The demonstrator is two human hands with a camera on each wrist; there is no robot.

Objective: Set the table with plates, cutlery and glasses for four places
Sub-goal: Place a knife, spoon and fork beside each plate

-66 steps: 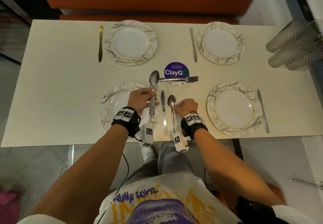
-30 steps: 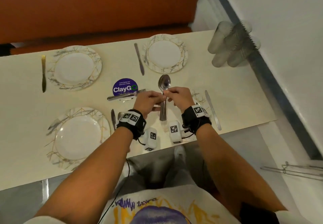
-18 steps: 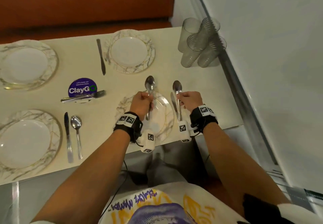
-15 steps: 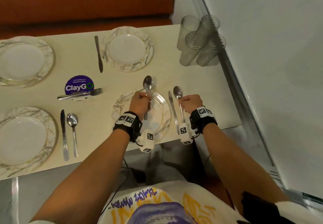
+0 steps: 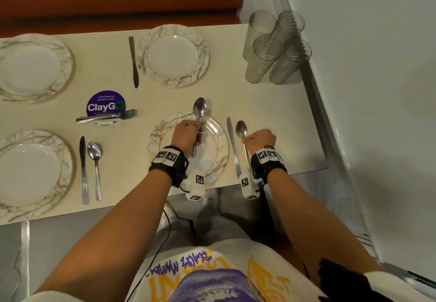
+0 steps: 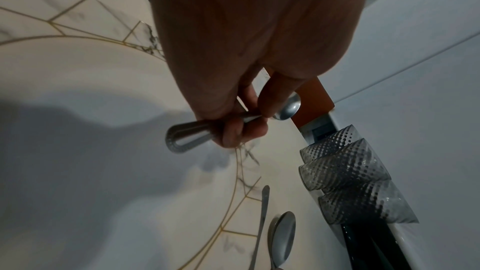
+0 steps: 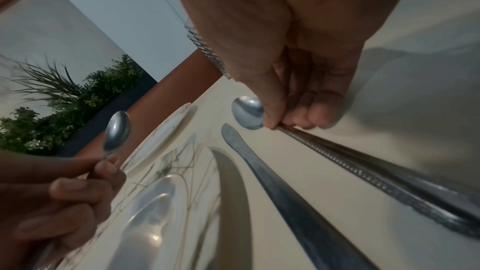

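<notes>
Laying spoons: right hand [image 5: 259, 139] pinches a steel spoon [image 5: 241, 130] beside the steel knife [image 5: 232, 143] on the cream bench [image 5: 271, 103]; left hand [image 5: 186, 136] grips a spare steel spoon [image 5: 199, 110]. Next: release, carry the spare across.

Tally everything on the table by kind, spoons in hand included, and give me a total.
Plates: 4
Knives: 3
Spoons: 3, one on the table, one in the left hand, one in the right hand
Forks: at least 1, maybe a stack, cannot tell
Glasses: 4
ClayGo sign: 1
Total: 16
</notes>
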